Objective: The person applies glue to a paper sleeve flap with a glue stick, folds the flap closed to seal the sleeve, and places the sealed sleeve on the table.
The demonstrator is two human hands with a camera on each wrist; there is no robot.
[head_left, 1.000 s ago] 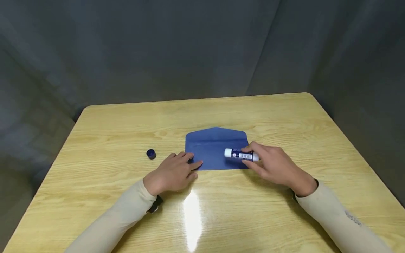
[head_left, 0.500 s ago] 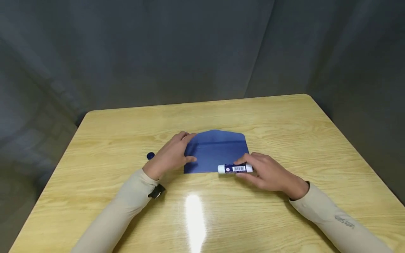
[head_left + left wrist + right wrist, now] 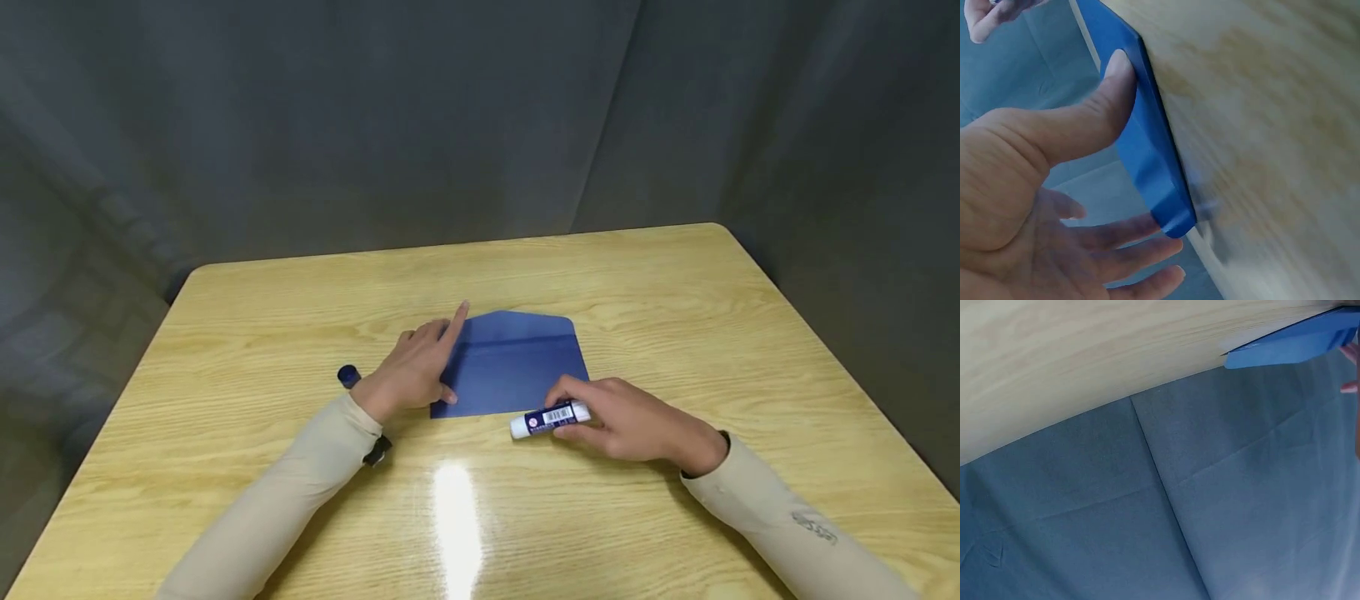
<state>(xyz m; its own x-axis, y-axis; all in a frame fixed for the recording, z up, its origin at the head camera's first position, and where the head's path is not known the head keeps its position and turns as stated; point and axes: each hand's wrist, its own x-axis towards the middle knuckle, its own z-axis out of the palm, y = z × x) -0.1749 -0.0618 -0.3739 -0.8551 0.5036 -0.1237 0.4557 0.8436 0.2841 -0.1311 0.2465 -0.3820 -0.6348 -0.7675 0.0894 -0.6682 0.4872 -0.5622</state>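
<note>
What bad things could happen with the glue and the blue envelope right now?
The glue stick in the right hand has no cap, and its open tip hangs just above the table, so it might smear glue on the wood. Its cap sits alone behind the left hand and could be knocked and roll away. The left hand touches the blue envelope only at its edge, so it may slide.

A light wooden table (image 3: 675, 333) — on it a blue envelope (image 3: 517, 367) and small blue cap (image 3: 348, 376).

The glue stick (image 3: 550, 419) bears a barcode; its print is unreadable.
</note>
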